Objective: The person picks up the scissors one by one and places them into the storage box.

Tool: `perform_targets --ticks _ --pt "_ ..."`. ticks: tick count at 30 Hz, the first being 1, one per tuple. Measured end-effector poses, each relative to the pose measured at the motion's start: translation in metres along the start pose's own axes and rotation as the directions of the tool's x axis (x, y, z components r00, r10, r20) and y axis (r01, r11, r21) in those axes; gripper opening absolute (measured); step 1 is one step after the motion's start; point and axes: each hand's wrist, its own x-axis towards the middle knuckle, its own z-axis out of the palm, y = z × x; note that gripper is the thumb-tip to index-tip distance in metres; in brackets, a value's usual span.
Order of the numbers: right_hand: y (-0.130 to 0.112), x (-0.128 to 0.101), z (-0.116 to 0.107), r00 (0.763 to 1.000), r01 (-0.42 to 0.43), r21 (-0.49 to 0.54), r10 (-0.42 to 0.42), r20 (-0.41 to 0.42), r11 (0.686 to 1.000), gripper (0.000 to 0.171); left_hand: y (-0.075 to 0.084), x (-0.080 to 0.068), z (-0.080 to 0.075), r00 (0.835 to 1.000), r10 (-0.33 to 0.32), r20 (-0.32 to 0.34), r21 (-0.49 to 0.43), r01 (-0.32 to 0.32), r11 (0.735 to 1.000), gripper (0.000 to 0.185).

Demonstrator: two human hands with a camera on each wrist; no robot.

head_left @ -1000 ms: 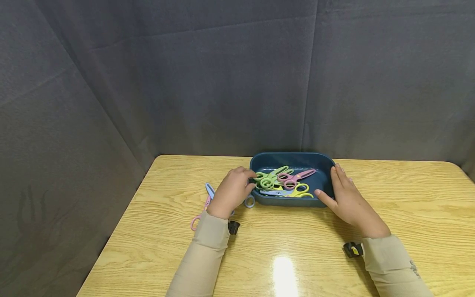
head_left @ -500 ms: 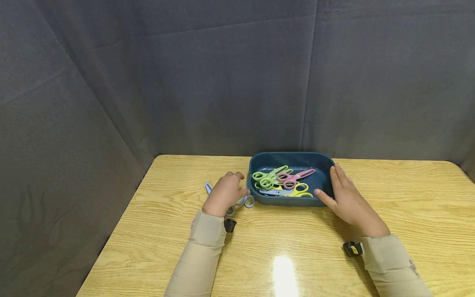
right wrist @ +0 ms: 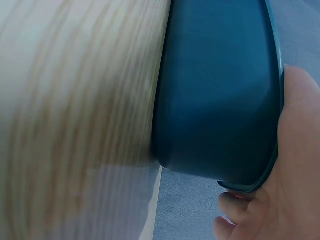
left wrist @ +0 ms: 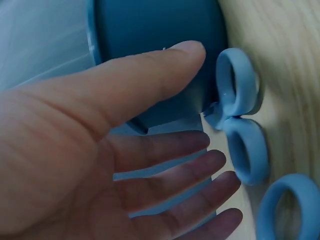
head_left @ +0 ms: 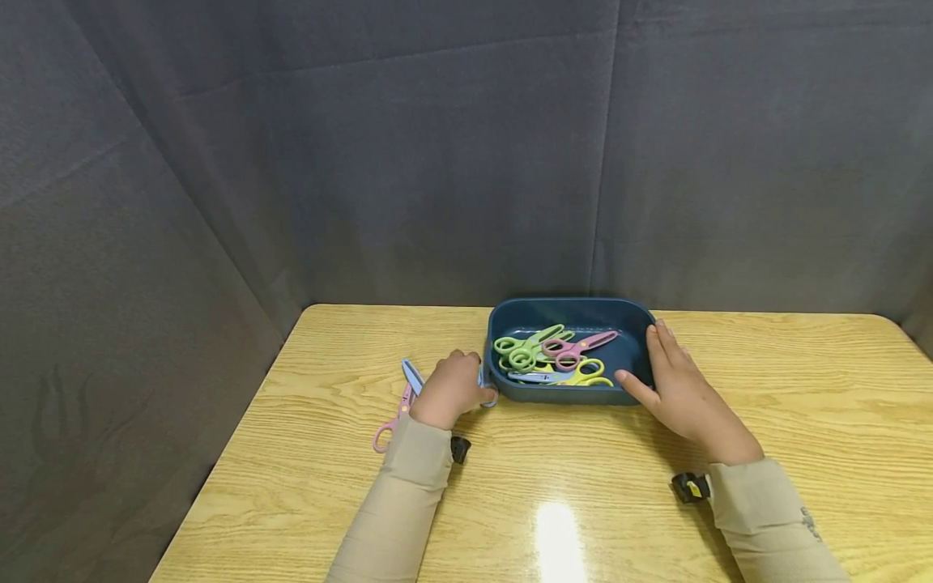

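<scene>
"What's the left hand [head_left: 452, 390] up to?"

"Fingers extended, thumb apart, beside the blue-handled scissors [left wrist: 245, 82], which lie near the left end of the dark-blue tray [head_left: 568, 396]. From above, the hand covers most of that pair; I can't tell whether it touches them."

"What else is hidden?"

"Another blue loop [left wrist: 310, 200] is cut off at the left wrist view's corner. Pink scissors [head_left: 403, 405] and a blue blade [head_left: 412, 377] disappear behind the left wrist. Inside the tray, the scissors pile [head_left: 535, 346] overlaps too much to count."

"Edges?"

"The right hand [head_left: 685, 401] spreads along the tray's right end, thumb over the front rim. The tray sits near the table's [head_left: 816, 348] far edge, with room between the sleeves [head_left: 415, 453]."
</scene>
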Motion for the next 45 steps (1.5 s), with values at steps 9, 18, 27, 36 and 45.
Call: perform_targets --ticks 9,18,27,36,45 --pt "0.0 0.0 0.001 1.0 0.001 -0.001 -0.001 0.001 1.0 0.1 0.002 -0.002 0.008 1.0 -0.002 -0.008 0.056 0.003 0.998 0.058" --pt "0.0 0.0 0.001 1.0 -0.002 -0.004 0.002 0.0 1.0 0.1 0.01 -0.004 0.015 0.999 -0.033 -0.02 0.067 0.035 0.997 0.06" --pt "-0.001 0.0 0.0 1.0 -0.004 -0.005 0.004 -0.005 1.0 0.1 0.013 -0.002 0.019 0.998 -0.031 -0.056 0.151 0.039 0.988 0.058" --pt "0.0 0.0 0.0 1.0 0.0 -0.003 0.0 -0.004 1.0 0.099 0.014 -0.003 0.015 0.998 -0.027 -0.048 0.106 0.032 0.994 0.056" --pt "0.0 0.0 0.001 1.0 0.004 -0.005 -0.004 -0.011 1.0 0.099 0.008 -0.001 0.016 0.999 -0.032 -0.042 0.043 0.034 0.999 0.054"
